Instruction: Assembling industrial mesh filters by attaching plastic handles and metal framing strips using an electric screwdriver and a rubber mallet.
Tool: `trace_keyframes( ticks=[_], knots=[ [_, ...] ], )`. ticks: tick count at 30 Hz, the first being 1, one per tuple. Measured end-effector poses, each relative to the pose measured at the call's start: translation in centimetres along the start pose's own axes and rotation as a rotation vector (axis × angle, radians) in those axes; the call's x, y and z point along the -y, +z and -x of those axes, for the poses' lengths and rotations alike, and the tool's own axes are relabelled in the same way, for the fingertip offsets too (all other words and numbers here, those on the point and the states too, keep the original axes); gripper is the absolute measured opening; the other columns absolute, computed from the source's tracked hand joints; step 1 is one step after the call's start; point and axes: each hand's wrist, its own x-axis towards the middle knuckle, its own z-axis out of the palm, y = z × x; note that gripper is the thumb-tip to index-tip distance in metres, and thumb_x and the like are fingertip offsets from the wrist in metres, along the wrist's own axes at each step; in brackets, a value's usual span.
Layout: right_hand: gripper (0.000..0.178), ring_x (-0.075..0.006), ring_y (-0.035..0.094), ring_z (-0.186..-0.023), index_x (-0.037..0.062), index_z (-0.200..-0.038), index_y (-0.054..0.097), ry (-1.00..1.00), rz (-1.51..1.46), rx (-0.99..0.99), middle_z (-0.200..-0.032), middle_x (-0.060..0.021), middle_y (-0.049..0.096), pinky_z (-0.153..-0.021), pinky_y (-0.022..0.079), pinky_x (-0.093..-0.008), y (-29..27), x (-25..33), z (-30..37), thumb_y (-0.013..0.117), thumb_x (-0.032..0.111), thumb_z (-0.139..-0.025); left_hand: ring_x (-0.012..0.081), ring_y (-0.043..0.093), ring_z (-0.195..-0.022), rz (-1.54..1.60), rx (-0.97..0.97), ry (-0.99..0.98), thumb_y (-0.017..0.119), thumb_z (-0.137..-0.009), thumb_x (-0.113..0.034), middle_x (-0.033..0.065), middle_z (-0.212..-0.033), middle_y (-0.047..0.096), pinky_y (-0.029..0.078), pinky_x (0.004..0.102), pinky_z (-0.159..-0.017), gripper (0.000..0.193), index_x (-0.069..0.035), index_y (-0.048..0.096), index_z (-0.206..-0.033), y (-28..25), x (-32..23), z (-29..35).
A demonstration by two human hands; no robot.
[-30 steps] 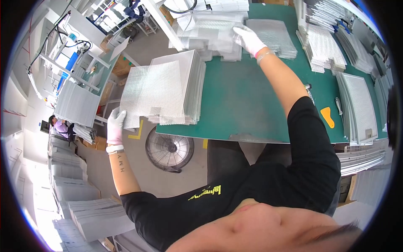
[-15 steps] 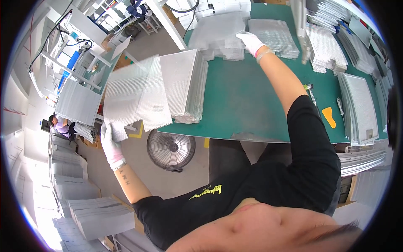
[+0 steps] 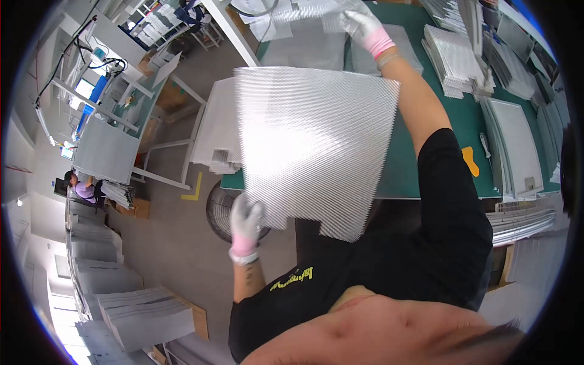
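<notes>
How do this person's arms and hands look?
The left hand and right hand wear white gloves with pink cuffs. The left wristband is white, the right bracelet pale. Dark lettering marks the left forearm; the short sleeves are black.

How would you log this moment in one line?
left hand: holding mesh sheet, lower-left corner | right hand: near stacked sheets, grip unclear

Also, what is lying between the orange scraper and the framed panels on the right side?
In the head view, a white-handled tool lies on the green table between the orange scraper and the framed panels.
</notes>
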Motion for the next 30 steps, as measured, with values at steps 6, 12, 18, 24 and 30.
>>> trace_keyframes(
  ticks=[6,12,18,24,30],
  knots=[
    [0.059,-0.0135,0.061,-0.092,0.0107,-0.146,0.044,0.002,-0.081,0.046,-0.129,-0.006,0.061,-0.076,0.052,-0.0285,6.5,6.5,9.4,0.06,0.004,-0.089,0.0302,0.059,-0.118,-0.136,0.229,-0.064,0.066,-0.091,-0.017,0.0269,-0.126,0.06,0.044,0.0352,-0.102,0.052,0.013,0.05,-0.13,9.5,8.7,-3.1],
    [0.047,-0.0169,0.054,-0.113,0.007,-0.137,0.05,-0.013,0.793,0.128,-0.131,-0.0062,0.057,-0.102,0.042,-0.0375,-4.4,12.2,16.6,0.061,0.008,-0.091,0.0251,0.063,-0.108,-0.227,0.404,-0.109,0.068,-0.089,-0.017,0.0227,-0.122,0.063,0.049,0.0336,-0.096,0.051,0.011,0.053,-0.13,11.1,9.7,-6.9],
    [0.046,-0.0183,0.048,-0.12,0.0047,-0.134,0.052,0.215,0.319,-0.286,-0.129,-0.005,0.056,-0.105,0.038,-0.0385,-3.2,15.6,21.3,0.063,0.01,-0.089,0.0255,0.064,-0.107,-0.067,0.354,-0.207,0.063,-0.09,-0.012,0.0208,-0.122,0.064,0.051,0.0335,-0.093,0.056,0.01,0.042,-0.138,12.4,7.8,-7.7],
    [0.032,-0.0191,0.055,-0.105,0.0109,-0.12,0.059,-0.001,0.103,-0.03,-0.11,-0.002,0.058,-0.098,0.045,-0.0402,-3.7,16.2,24.9,0.064,0.005,-0.089,0.0401,0.044,-0.131,-1.089,0.493,0.32,0.071,-0.082,-0.034,0.0238,-0.137,0.049,0.036,0.0488,-0.109,0.073,-0.003,0.043,-0.143,19.0,2.0,-3.1],
    [0.074,-0.0139,0.055,-0.1,0.0085,-0.15,0.033,0.075,0.169,-0.385,-0.124,-0.0054,0.055,-0.093,0.047,-0.0335,0.9,12.6,35.6,0.07,0.011,-0.086,0.0423,0.043,-0.131,-0.602,0.265,0.633,0.066,-0.087,-0.039,0.0219,-0.142,0.046,0.036,0.05,-0.11,0.062,-0.003,0.053,-0.136,16.6,5.0,-5.8]
  ],
)
